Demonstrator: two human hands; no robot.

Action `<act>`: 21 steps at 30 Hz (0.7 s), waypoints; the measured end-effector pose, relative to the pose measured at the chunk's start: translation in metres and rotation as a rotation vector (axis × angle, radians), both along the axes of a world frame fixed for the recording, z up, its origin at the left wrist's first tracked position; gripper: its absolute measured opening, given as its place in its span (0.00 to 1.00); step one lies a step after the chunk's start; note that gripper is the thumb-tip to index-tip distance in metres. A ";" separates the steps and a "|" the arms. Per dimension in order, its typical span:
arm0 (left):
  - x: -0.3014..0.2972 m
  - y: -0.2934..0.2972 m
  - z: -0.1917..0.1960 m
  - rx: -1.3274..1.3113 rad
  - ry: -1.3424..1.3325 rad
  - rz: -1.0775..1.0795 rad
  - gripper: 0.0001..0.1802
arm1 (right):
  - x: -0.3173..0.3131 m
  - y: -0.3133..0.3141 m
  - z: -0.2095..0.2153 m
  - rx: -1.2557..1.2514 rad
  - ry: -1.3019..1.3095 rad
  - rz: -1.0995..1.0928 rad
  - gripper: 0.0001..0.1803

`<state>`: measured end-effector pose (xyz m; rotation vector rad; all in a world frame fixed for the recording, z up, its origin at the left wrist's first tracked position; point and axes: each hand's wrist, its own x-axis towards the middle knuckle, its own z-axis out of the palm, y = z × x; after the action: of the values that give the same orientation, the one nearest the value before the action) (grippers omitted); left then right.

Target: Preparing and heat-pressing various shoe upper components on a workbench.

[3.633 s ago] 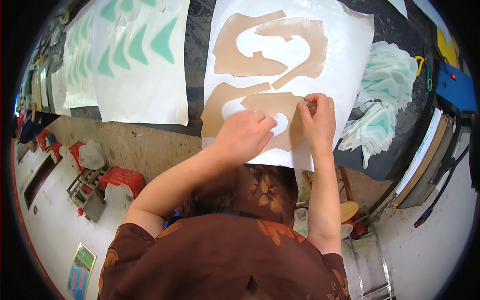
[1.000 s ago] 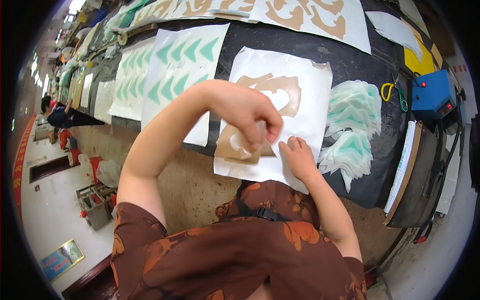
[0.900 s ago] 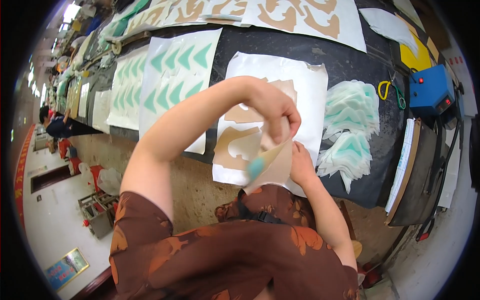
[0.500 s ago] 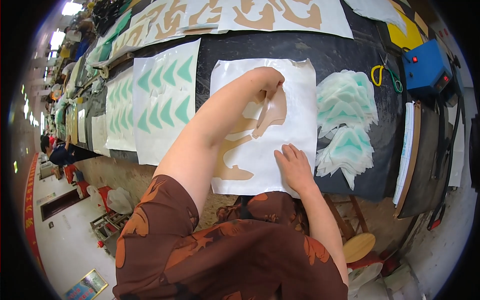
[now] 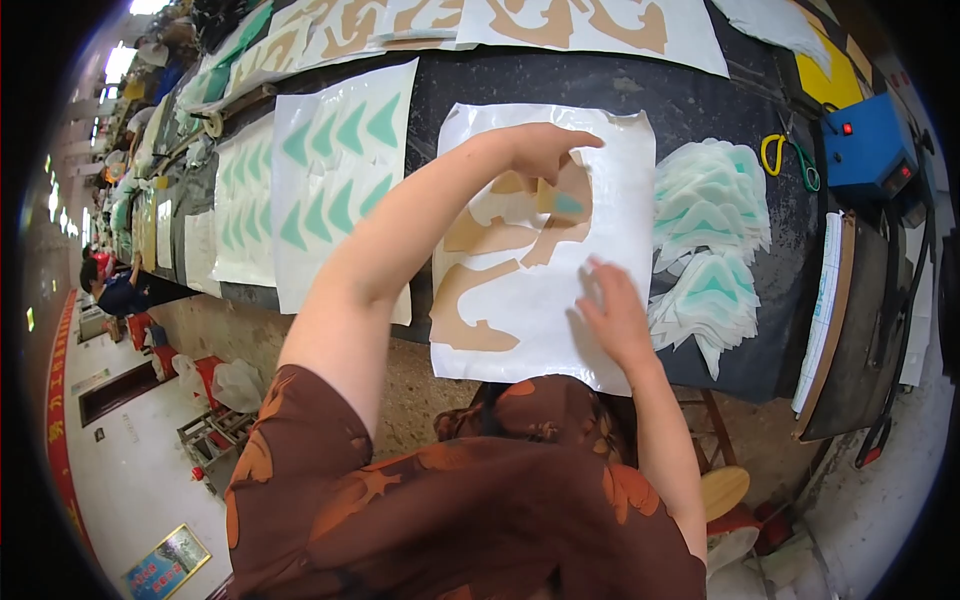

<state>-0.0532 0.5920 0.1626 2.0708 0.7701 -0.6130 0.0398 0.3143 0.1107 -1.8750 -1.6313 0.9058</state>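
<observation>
Head view: tan cutout [image 5: 520, 235] lies between both hands on white sheet [image 5: 620, 170].

You stand at a long dark tabletop [image 5: 560, 85] that runs off to your left under bright light. Below it lies a pale concrete floor [image 5: 140, 470] with red stools [image 5: 215, 375], and a round wooden stool [image 5: 722, 490] sits by your right side.

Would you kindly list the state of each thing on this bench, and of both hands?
left hand: pinching the tan cut-out's upper edge
right hand: flat, fingers spread, pressing the sheet
tan cut-out: partly lifted near the top
white sheet: lying flat
mint pieces: stacked beside the sheet
scissors: lying closed
</observation>
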 end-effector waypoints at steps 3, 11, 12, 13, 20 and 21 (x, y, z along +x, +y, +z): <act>-0.003 -0.026 0.034 -0.004 -0.127 -0.144 0.51 | 0.003 0.044 0.039 0.204 0.147 -0.292 0.30; -0.059 -0.052 0.081 -0.082 -0.312 -0.078 0.48 | -0.003 0.075 0.045 -0.279 0.943 -0.174 0.17; -0.065 -0.050 0.081 -0.101 -0.297 -0.041 0.48 | -0.010 0.078 0.052 -0.248 0.947 -0.191 0.13; -0.071 -0.047 0.080 -0.121 -0.282 -0.004 0.49 | -0.011 0.081 0.049 -0.254 0.945 -0.185 0.13; -0.104 0.015 -0.007 -0.196 -0.180 0.121 0.39 | -0.004 0.112 -0.003 -0.296 0.776 -0.294 0.15; -0.096 0.020 -0.014 -0.121 -0.233 0.132 0.35 | -0.003 0.118 -0.013 -0.249 0.791 -0.340 0.15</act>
<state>-0.1489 0.6122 0.1483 1.9213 0.7099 -0.3296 0.0367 0.4324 0.0978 -1.5527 -0.7307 1.4863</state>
